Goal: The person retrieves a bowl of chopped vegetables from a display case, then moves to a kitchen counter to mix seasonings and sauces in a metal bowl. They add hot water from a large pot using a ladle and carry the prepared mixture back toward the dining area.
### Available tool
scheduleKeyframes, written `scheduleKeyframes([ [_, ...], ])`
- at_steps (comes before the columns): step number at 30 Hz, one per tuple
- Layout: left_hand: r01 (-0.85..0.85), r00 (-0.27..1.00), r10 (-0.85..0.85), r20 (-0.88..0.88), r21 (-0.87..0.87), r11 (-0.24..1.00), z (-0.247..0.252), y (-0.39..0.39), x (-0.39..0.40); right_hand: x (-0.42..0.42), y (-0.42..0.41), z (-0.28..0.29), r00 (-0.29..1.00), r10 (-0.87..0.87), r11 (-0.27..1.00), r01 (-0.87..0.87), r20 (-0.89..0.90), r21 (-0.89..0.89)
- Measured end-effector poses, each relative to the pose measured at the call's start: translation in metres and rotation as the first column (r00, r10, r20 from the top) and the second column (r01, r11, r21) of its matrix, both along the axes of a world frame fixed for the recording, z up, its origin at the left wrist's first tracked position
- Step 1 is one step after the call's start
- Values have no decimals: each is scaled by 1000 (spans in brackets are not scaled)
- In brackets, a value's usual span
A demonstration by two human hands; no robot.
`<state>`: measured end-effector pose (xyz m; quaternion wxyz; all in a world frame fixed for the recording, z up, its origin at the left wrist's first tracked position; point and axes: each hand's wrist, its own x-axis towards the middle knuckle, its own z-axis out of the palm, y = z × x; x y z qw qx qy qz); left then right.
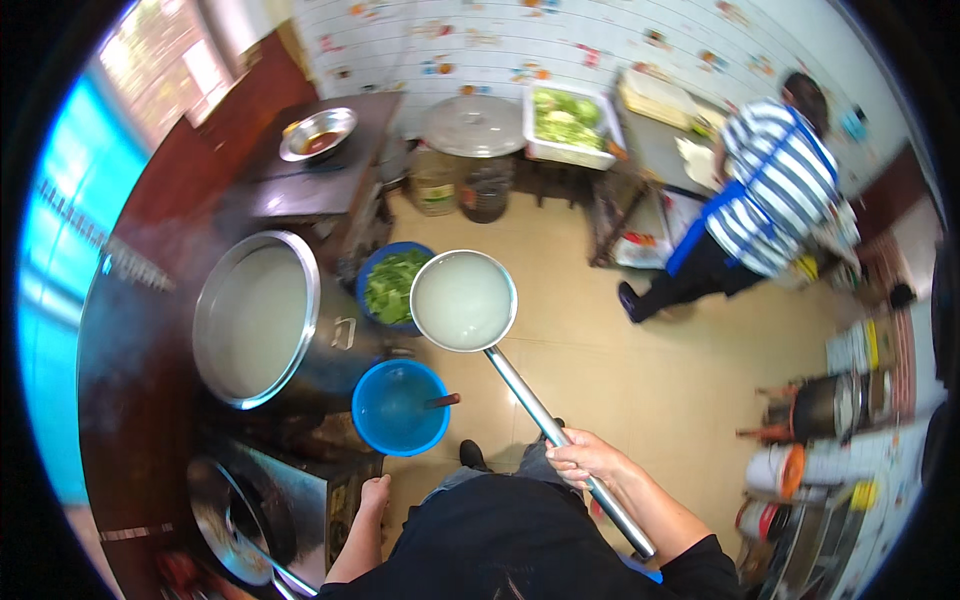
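My right hand [581, 459] grips the long metal handle of a large ladle [464, 301], whose bowl is full of cloudy whitish liquid. The bowl is held out ahead of me and overlaps the view of a blue basin of leafy greens [393, 285]. To its left stands a big steaming metal stockpot [306, 330] with similar cloudy liquid. A blue bucket [401, 408] with a reddish-brown handle sticking out stands nearer to me. My left hand [376, 491] is loosely curled beside the stove edge, below the bucket; whether it holds anything is hidden.
A wok [229, 517] with a metal utensil sits at lower left. A metal bowl [321, 135] rests on the side table. Cut vegetables fill a white crate [574, 154] by the wall. A co-worker [765, 180] in a striped top stands at the right counter. Pots and buckets line the right wall.
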<state>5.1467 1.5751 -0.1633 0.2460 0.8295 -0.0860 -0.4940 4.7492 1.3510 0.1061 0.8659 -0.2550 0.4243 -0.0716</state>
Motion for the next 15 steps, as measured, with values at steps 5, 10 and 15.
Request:
scheduleKeyframes([
  [5,181,982,-185,-43,-88,980,-24,-61,-36,-104,65,-22,964,-264,964,264,14,-18],
  [10,401,915,-403,3,-104,910,-23,-133,-132,-212,116,-55,849,-529,849,529,-3,19],
  [15,534,840,-542,-34,-129,836,-33,-188,-239,-322,140,-78,731,-682,731,682,-18,14],
])
